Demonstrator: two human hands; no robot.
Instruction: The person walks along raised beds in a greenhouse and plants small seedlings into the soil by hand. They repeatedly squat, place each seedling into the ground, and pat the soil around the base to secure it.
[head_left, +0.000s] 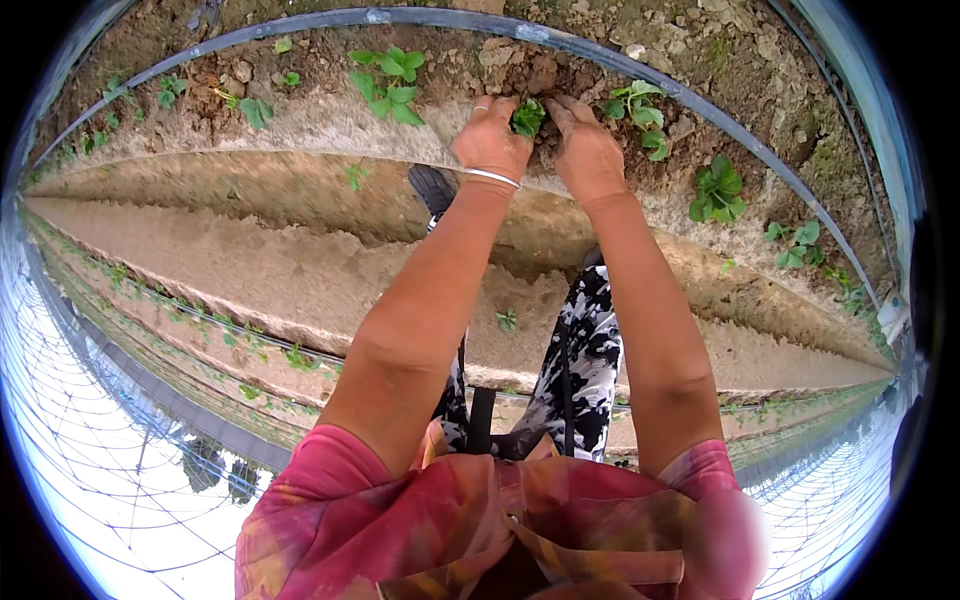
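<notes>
My left hand (495, 139), with a ring and a white bracelet at the wrist, presses its fingers into the loose brown soil (544, 75). A small leafy green seedling (528, 118) stands between my two hands, close to the left thumb. On its other side my right hand (589, 150) has its fingertips down in the same soil. The fingertips of both hands are partly hidden by soil and leaves, so whether they grip the plant's base cannot be told.
A grey drip hose (480, 20) arcs beyond my hands. More strawberry-like plants grow on the bed, one at left (390, 82), others at right (643, 112), (717, 191). A furrow (300, 187) runs below the bed's edge, with my shoe (433, 187) in it.
</notes>
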